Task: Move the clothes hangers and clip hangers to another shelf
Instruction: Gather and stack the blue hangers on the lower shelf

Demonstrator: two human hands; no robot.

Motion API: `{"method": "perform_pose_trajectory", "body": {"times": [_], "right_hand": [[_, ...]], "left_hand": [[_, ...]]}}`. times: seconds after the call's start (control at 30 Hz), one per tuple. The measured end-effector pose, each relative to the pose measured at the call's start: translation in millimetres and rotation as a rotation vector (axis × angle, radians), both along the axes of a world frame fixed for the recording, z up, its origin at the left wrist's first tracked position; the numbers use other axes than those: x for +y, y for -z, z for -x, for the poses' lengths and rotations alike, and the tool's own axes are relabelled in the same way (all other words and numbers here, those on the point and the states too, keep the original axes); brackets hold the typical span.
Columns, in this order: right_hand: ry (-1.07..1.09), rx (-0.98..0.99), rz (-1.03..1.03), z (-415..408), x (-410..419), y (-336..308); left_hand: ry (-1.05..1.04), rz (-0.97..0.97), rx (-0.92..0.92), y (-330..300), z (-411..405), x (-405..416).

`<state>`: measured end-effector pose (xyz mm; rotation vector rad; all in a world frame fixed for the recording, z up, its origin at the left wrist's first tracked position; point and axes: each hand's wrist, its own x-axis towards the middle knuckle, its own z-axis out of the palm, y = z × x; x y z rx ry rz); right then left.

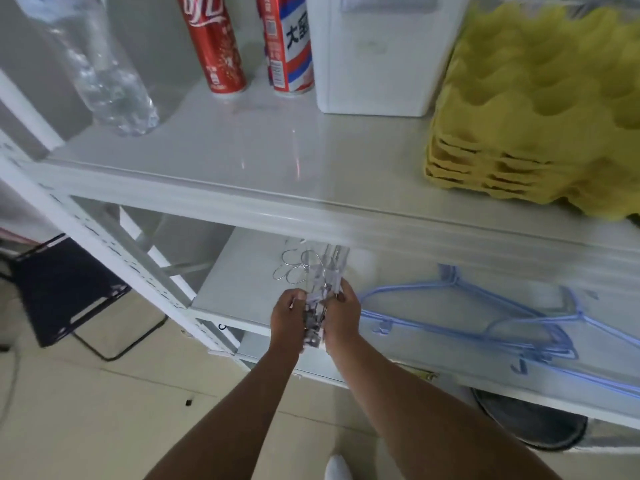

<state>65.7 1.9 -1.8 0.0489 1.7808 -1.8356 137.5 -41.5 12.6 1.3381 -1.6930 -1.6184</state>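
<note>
Both hands meet at the near edge of the lower shelf (242,271), squeezing one bundle of clip hangers (317,308) between them. The left hand (287,318) closes on its left side and the right hand (343,315) on its right, fingers curled and pressed against the clips, probably so the loose metal pieces stay stacked instead of fanning apart. The bundle's wire hooks (294,268) point away toward the far side, under the upper shelf (242,161), which suggests it is handled by its clip end to keep the hooks from snagging. Just right of the hands, the blue clothes hangers (485,317) lie flat and overlapping on the same shelf, untouched. The upper shelf carries two cans (221,46), a clear bottle (110,81) and yellow egg trays (533,109), yet has bare space in the middle.
</note>
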Motion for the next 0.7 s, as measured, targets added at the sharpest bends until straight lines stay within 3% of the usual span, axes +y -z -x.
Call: {"method": "perform_pose_trajectory", "body": {"times": [0.17,0.4,0.6,0.7], "right_hand": [[-0.084,-0.066,0.000,-21,-29,4],[-0.286,-0.179,-0.163,-15,-57,13],[-0.353,-0.181,-0.313,-7,-87,35],[-0.432,-0.159,-0.383,-7,-97,35]], "left_hand": [[-0.012,-0.029,-0.028,13,-25,-35],[-0.095,-0.139,0.014,39,-34,-65],[-0.091,-0.277,0.077,36,-29,-92],[-0.098,-0.250,0.064,40,-29,-101]]}}
